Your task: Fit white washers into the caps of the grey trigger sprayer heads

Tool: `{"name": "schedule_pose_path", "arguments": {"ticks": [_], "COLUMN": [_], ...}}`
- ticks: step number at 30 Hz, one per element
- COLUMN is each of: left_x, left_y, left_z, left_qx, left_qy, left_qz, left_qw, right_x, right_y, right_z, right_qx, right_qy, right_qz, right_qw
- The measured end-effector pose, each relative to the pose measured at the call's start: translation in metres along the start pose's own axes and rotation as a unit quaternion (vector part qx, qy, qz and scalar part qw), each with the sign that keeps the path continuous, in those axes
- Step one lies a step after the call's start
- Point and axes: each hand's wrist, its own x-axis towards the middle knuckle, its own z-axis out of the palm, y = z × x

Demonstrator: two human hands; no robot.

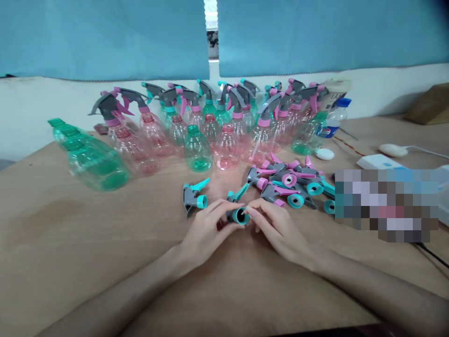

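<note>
My left hand [209, 228] is closed around a grey spray trigger head [230, 216] with a teal collar, its open end turned toward me. At the collar's rim, the fingers of my right hand [278, 227] are pinched together. A small pale bit shows at their tips by the dark opening; whether it is a tube end or a fingertip I cannot make out. Another grey and teal trigger head [192, 199] lies just left of my hands. To the right is a pile of loose trigger heads [277, 180] with pink or teal collars.
Pink and green bottles, several topped with triggers, stand along the back; a capless green bottle [198, 152] and pink bottle [227, 152] are nearest. Bottles [94, 164] lean at left. A labelled bottle [331, 128], white oval object [393, 150] and blurred-out patch [386, 203] are right.
</note>
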Motion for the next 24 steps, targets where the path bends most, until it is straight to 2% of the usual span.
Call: {"name": "schedule_pose_path", "arguments": {"ticks": [4,10,18,24], "left_x": [0.000,-0.001,-0.003,-0.001], "left_y": [0.000,-0.001,-0.003,-0.002], "left_z": [0.000,0.000,0.001,0.001], "left_qx": [0.003,-0.005,-0.011,-0.005], "left_qy": [0.008,0.008,0.008,0.017], "left_qz": [0.001,0.000,0.001,0.004], "left_qw": [1.000,1.000,1.000,1.000], "right_x": [0.001,0.001,-0.002,-0.003], "right_y": [0.000,-0.003,0.004,-0.006], "right_z": [-0.001,-0.010,-0.008,-0.013], "right_qx": [-0.008,-0.029,-0.006,-0.033], "right_qy": [0.009,0.056,0.092,0.052], "right_qz": [-0.022,-0.037,-0.020,-0.065], "right_qw": [1.000,0.997,0.996,0.996]}}
